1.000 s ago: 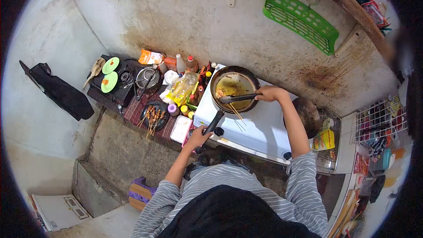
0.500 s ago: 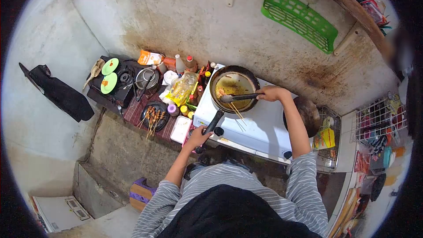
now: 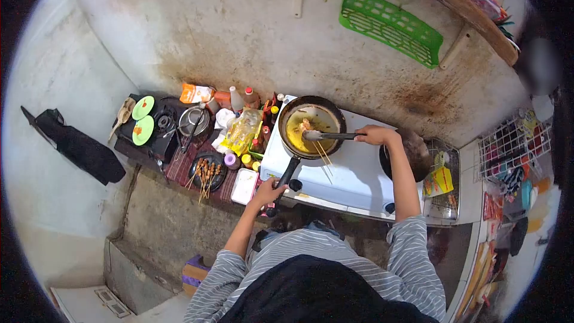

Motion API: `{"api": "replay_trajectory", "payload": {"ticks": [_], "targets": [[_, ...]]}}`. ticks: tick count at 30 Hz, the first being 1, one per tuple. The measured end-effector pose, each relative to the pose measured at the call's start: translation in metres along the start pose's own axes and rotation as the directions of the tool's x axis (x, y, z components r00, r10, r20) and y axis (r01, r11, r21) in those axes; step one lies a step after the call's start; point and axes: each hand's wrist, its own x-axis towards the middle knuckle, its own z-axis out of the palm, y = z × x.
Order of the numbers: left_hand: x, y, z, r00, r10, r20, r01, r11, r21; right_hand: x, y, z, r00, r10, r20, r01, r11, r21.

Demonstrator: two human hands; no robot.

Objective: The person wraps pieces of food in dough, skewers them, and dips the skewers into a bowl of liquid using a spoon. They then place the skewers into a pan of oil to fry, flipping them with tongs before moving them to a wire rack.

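A frying pan [image 3: 330,112] with yellowish oil sits on the left side of the white stove [image 3: 353,179]. My left hand [image 3: 268,193] is closed round its black handle [image 3: 290,171]. With my right hand [image 3: 376,135] I hold dark tongs [image 3: 338,136], whose pale tips reach into the pan. Skewered meat [image 3: 305,125] lies in the oil at those tips, and its thin sticks [image 3: 324,154] stick out over the near rim. The tips partly cover the meat.
A dark plate of skewers [image 3: 207,170], a white tray [image 3: 244,185], bottles [image 3: 251,97] and two green plates [image 3: 143,130] stand to the left. A second dark pan [image 3: 412,158] is at the stove's right. A green rack [image 3: 391,27] hangs on the wall.
The view has shifted a little. The tongs, which slanted across the pan, now lie more level, and my right hand sits slightly farther from the pan. My left hand keeps its hold on the handle.
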Motion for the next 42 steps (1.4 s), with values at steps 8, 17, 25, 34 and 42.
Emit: {"api": "replay_trajectory", "payload": {"ticks": [8,17,25,34,42], "targets": [[0.012,0.013,0.004,0.829,0.408,-0.384,-0.324,0.908,0.266,-0.088,0.024,0.048,0.972,0.149,-0.183,-0.073,0.928,0.367],[-0.013,0.121,0.074,0.847,0.490,0.207,-0.467,0.871,-0.150,-0.270,0.008,0.163,0.836,0.533,-0.132,-0.282,0.624,0.729],[-0.035,0.067,0.191,0.560,0.213,0.800,-0.384,0.923,0.023,-0.410,-0.014,0.249,0.687,0.714,-0.137,-0.290,0.443,0.848],[-0.032,-0.047,0.336,0.177,0.353,0.919,-0.798,0.598,-0.076,-0.553,0.051,0.317,0.532,0.845,-0.046,-0.382,0.289,0.878],[-0.048,-0.134,0.353,0.578,-0.030,0.815,-0.613,0.643,0.459,-0.594,0.188,0.333,0.644,0.739,-0.197,-0.337,0.506,0.794]]}}
